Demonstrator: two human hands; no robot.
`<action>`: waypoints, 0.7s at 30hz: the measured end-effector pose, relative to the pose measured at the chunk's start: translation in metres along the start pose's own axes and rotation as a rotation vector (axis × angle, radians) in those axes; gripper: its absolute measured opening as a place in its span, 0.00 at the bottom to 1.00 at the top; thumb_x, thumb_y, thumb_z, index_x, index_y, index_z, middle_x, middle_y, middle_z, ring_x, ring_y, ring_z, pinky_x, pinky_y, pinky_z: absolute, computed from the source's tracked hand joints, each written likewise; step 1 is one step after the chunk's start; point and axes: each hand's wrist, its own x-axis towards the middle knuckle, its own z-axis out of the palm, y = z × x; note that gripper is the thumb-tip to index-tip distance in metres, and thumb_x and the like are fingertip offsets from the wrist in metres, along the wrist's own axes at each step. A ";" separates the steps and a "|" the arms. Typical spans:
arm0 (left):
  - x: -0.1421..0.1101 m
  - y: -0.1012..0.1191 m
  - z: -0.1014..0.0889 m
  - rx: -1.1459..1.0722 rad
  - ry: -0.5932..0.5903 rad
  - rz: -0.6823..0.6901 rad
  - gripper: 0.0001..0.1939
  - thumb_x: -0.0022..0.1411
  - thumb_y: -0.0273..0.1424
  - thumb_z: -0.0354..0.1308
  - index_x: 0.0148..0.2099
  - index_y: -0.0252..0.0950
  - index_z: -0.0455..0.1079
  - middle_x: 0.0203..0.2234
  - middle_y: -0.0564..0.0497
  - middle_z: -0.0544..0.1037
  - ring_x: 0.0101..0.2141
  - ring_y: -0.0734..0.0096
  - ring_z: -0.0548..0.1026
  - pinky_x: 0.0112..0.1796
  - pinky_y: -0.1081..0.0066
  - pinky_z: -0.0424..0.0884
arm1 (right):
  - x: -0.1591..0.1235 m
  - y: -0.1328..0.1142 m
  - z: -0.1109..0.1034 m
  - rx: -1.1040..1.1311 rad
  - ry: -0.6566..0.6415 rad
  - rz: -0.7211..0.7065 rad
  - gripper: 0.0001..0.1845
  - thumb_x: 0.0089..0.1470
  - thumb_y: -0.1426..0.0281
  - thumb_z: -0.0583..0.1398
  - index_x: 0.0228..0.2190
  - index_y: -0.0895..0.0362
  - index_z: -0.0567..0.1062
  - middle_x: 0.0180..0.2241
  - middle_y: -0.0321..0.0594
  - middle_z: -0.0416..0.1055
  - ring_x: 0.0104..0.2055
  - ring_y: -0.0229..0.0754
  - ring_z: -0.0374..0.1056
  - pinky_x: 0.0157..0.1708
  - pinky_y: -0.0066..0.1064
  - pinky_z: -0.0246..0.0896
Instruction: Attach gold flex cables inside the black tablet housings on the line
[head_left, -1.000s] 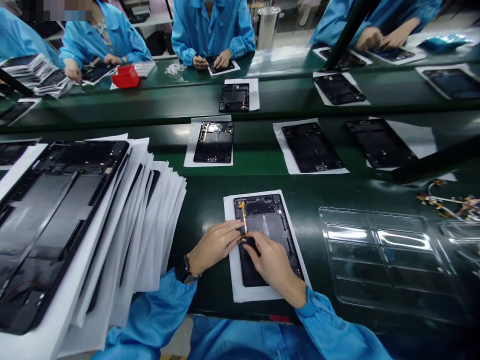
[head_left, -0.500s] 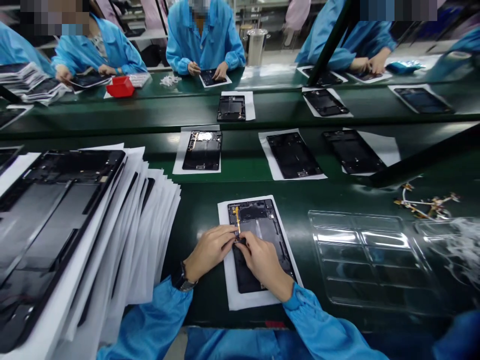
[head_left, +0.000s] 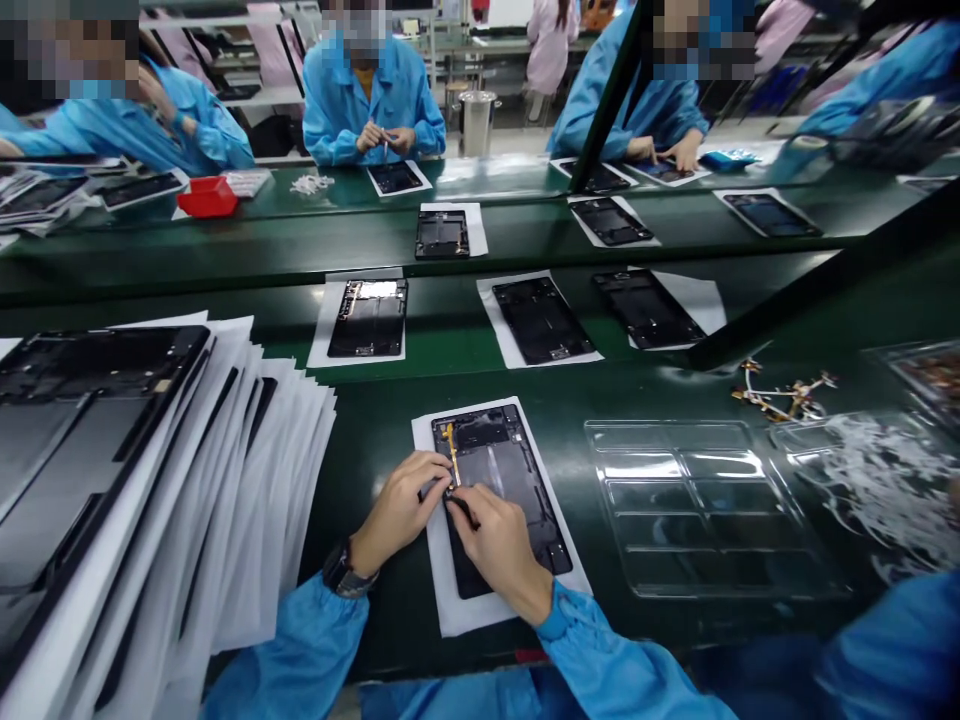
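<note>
The thin black rectangular device housing (head_left: 541, 505) is laid on a white paper sheet (head_left: 444, 600) beneath both hands, apparently so that its back is protected. By the left hand (head_left: 399, 508), bent fingers are pressed at the near end of the narrow orange flex strip (head_left: 454, 452), presumably for steadying. The right hand (head_left: 501, 545) is nearly closed, thumb and forefinger brought together there; whether anything is pinched cannot be told. The clear compartmented plastic tray (head_left: 660, 527) is set to their right, seemingly within reach.
</note>
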 end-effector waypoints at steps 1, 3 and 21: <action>0.001 0.000 0.000 -0.002 0.002 -0.005 0.07 0.68 0.26 0.52 0.39 0.35 0.71 0.42 0.46 0.75 0.46 0.68 0.72 0.48 0.66 0.68 | 0.000 -0.002 0.002 -0.001 0.011 0.018 0.08 0.62 0.71 0.55 0.38 0.56 0.75 0.31 0.37 0.71 0.30 0.37 0.67 0.30 0.28 0.52; 0.004 0.000 0.000 -0.001 0.003 -0.013 0.07 0.68 0.27 0.52 0.39 0.35 0.71 0.41 0.46 0.75 0.45 0.68 0.72 0.48 0.66 0.68 | 0.002 -0.004 0.007 -0.011 0.026 0.063 0.08 0.61 0.70 0.56 0.39 0.55 0.75 0.32 0.37 0.72 0.31 0.38 0.68 0.31 0.29 0.52; 0.009 -0.010 -0.006 0.027 0.049 0.079 0.08 0.67 0.31 0.54 0.37 0.35 0.73 0.38 0.47 0.77 0.41 0.65 0.74 0.44 0.65 0.70 | 0.019 -0.023 0.006 -0.282 -0.132 0.114 0.10 0.61 0.77 0.49 0.40 0.57 0.68 0.37 0.40 0.74 0.33 0.42 0.72 0.27 0.31 0.56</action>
